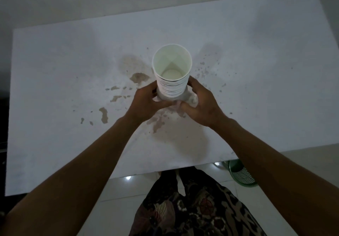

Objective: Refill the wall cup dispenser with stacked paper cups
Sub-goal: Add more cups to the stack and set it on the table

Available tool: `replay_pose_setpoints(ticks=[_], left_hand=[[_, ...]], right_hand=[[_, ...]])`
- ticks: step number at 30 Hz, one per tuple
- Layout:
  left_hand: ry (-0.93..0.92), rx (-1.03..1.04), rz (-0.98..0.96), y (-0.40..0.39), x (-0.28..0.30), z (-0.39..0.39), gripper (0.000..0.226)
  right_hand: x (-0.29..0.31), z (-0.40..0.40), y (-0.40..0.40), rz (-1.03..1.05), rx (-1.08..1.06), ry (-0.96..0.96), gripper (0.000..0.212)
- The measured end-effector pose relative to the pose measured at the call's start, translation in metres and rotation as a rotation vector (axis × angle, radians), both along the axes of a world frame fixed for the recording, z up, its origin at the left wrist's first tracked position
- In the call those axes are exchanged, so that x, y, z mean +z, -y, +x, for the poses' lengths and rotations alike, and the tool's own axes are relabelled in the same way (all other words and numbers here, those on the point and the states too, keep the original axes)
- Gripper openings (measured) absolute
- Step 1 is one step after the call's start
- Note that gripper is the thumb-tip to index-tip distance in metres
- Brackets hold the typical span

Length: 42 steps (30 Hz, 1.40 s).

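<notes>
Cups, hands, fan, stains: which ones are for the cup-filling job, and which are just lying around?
For the job:
stack of paper cups
plastic wrap at its base
left hand and right hand, both gripping the base

Just there:
white table
brown stains
green fan on the floor

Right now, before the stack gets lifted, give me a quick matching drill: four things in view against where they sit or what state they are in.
Things:
1. cup stack
2. left hand
3. table
4. green fan

Places or states:
A. on the floor, past the table's near edge
B. white top with brownish stains
C. upright, mouth open toward the camera
D. gripping the stack's base, opposite the right hand

Pairs: 1-C, 2-D, 3-B, 4-A
</notes>
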<state>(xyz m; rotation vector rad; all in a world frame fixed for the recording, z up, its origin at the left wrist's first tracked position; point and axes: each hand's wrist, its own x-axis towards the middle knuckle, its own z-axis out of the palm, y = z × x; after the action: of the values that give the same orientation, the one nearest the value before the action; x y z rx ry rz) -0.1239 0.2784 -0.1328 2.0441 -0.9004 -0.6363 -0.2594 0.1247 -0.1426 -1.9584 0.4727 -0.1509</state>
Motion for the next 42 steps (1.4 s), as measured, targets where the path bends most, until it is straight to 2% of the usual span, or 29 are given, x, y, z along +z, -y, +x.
replay_pose_setpoints(ticks=[3,8,12,16,20,24,25,28,33,36,42], left_hand=[[0.007,0.014,0.022,0.001,-0.004,-0.002,0.067],[0.004,-0.041,0.058,-0.004,-0.005,0.004,0.071],[-0.040,-0.045,-0.040,-0.005,0.009,0.003,0.083],[-0.087,0.057,-0.069,0.003,0.005,-0.007,0.072],[-0.102,0.104,0.006,0.004,-0.015,-0.009,0.061],[-0.045,0.088,0.076,0.000,-0.031,-0.004,0.054],[-0.027,0.085,0.075,0.000,-0.032,-0.004,0.053],[0.025,0.060,0.092,0.000,-0.035,-0.006,0.050],[0.067,-0.025,0.131,-0.001,-0.035,0.000,0.060],[0.101,-0.006,0.130,0.000,-0.030,-0.002,0.059],[0.038,0.100,0.089,0.007,-0.033,-0.009,0.054]], right_hand=[[0.005,0.007,-0.007,0.014,-0.004,0.046,0.078],[-0.007,0.012,0.004,0.021,0.030,-0.011,0.067],[-0.025,0.009,0.012,-0.047,0.042,-0.104,0.058],[-0.032,0.010,0.005,-0.042,0.015,-0.154,0.052],[-0.025,0.010,0.002,0.007,0.031,-0.210,0.039],[-0.010,0.005,0.000,-0.020,-0.029,-0.075,0.072],[-0.007,0.006,-0.001,-0.009,-0.028,-0.057,0.074],[-0.006,0.012,-0.007,0.037,-0.025,-0.066,0.076],[-0.013,0.021,-0.006,0.063,-0.018,-0.105,0.077],[-0.011,0.025,-0.006,0.066,-0.022,-0.135,0.078],[0.007,0.028,-0.012,0.095,-0.113,-0.003,0.084]])
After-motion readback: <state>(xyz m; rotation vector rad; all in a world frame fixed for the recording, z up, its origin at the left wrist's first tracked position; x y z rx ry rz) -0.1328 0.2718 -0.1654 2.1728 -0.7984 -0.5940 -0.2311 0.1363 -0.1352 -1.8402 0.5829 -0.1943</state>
